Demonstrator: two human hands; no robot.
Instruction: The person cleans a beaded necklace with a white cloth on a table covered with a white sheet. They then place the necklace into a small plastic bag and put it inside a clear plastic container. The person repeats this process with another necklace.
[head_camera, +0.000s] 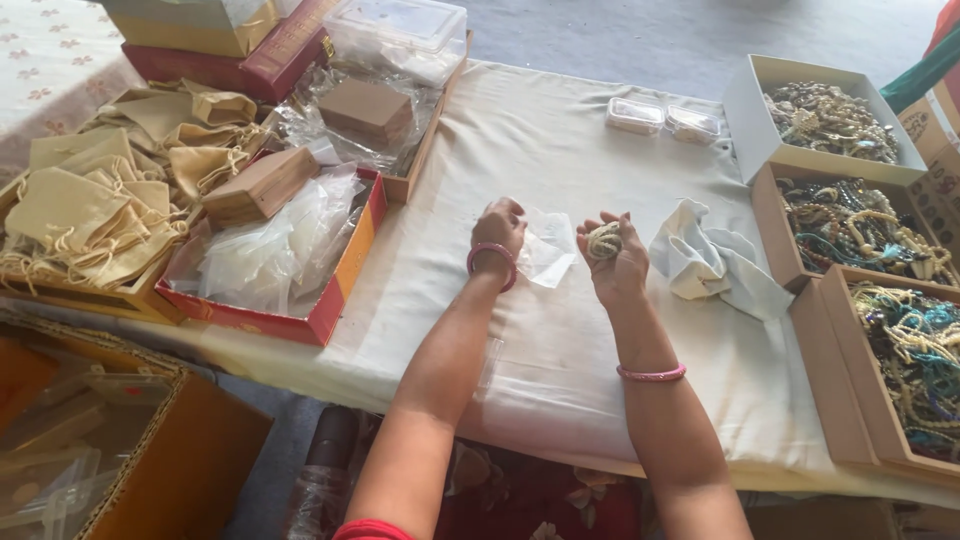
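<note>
While the right hand (612, 262) closes its grip round a small coiled bead strand (603, 241), light, limp and likely slippery, best cupped whole, the left hand (499, 228) pinches a thin clear plastic pouch (546, 250) just beside it, over the table (560, 360).

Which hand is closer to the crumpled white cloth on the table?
Right. The right hand, holding a bundle of pale beads, is just beside the white cloth; the left hand is farther away, across a clear plastic bag.
</note>
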